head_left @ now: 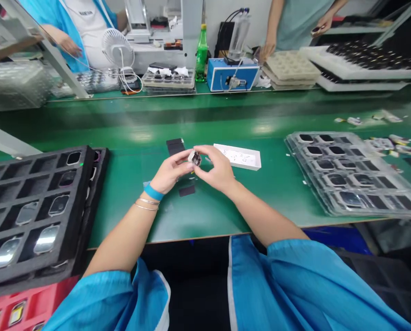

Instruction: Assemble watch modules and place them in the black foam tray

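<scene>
Between both hands, above the green bench, is a small smartwatch case point(195, 158) with its dark inside partly showing. My left hand point(171, 171) pinches its left side with thumb and fingers. From the right, my right hand point(216, 169) grips the same case, thumb below and fingers over the top. Fingers hide much of it. Just beyond my hands lies a black flat piece point(175, 146), and a smaller dark strip point(186, 191) rests nearer to me. Right of my right hand stands a white shallow box point(255, 161) with tiny dark parts in it.
A black foam tray point(83, 184) with watch cases stands at left, above a red tray point(50, 301). Clear plastic trays point(312, 184) with watch cases sit at right. Behind are a white fan point(117, 48), green bottle point(202, 53), blue machine point(233, 73) and two people.
</scene>
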Available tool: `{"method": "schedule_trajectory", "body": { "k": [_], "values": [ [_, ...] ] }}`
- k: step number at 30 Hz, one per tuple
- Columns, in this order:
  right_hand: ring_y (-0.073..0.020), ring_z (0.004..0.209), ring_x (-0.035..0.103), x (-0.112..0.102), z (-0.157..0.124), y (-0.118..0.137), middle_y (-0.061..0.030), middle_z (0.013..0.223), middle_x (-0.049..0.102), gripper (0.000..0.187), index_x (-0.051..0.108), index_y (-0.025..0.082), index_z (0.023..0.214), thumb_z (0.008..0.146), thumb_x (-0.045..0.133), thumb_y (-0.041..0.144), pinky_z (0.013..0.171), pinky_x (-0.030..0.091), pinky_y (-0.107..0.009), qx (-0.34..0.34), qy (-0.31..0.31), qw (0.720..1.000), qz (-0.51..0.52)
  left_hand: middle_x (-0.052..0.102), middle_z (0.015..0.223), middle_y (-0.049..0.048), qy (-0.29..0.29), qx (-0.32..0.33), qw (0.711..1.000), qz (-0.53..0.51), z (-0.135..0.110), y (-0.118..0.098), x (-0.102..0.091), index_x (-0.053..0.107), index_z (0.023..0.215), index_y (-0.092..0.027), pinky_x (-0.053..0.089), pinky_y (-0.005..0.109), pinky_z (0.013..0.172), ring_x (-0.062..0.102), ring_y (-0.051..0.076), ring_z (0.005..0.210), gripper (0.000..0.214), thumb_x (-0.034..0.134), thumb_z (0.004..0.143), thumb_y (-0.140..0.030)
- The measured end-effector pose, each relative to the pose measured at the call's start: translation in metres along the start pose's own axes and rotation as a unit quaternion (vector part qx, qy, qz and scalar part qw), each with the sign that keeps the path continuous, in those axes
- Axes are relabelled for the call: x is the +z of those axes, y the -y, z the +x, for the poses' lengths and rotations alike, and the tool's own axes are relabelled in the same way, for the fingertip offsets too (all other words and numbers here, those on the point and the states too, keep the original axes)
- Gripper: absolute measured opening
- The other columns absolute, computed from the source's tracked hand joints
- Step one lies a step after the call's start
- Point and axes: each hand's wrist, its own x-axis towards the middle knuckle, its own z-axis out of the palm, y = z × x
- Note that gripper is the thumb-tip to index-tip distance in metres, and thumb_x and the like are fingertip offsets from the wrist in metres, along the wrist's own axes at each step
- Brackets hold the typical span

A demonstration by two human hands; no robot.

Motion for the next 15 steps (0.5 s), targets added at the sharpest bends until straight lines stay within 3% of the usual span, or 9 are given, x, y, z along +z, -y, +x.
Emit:
{"method": "schedule_trajectory", "body": {
  "k": [6,12,15],
  "values": [
    [-0.0233,0.11,0.065,0.0049,-0.0118,-0.0032,-0.0079,0.118,0.069,0.035,0.059,0.026,0.119,0.084,0.06,0.022,0.096,0.052,-0.043,-0.062,-0.025,0.998,0.0,0.07,0.112,0.0057,0.014,-0.011,0.998,-0.06,-0.0006,0.0047,0.0023,0.07,0.111,-0.023,0.055,0.033,0.086,0.067,0.019,0.097,0.049,0.085,0.066,-0.035],
    [-0.0245,0.101,0.065,0.0022,-0.0129,-0.0018,-0.0065,0.107,0.071,0.009,0.068,0.027,0.092,0.086,0.061,0.029,0.094,0.05,-0.047,-0.01,-0.053,0.998,-0.011,0.07,0.099,0.0041,-0.006,-0.004,0.998,-0.065,-0.0011,0.0053,0.0004,0.069,0.107,-0.021,0.057,0.03,0.079,0.067,0.014,0.082,0.043,0.08,0.071,-0.042],
    [-0.0229,0.094,0.066,0.0049,-0.0137,-0.0039,-0.0049,0.099,0.072,0.008,0.068,0.027,0.083,0.086,0.061,0.03,0.089,0.051,-0.045,-0.003,-0.039,0.999,-0.009,0.07,0.098,0.003,-0.016,0.007,0.998,-0.054,-0.001,0.0062,0.0008,0.068,0.106,-0.021,0.057,0.03,0.079,0.066,0.014,0.08,0.046,0.085,0.065,-0.036]
  ]
}}
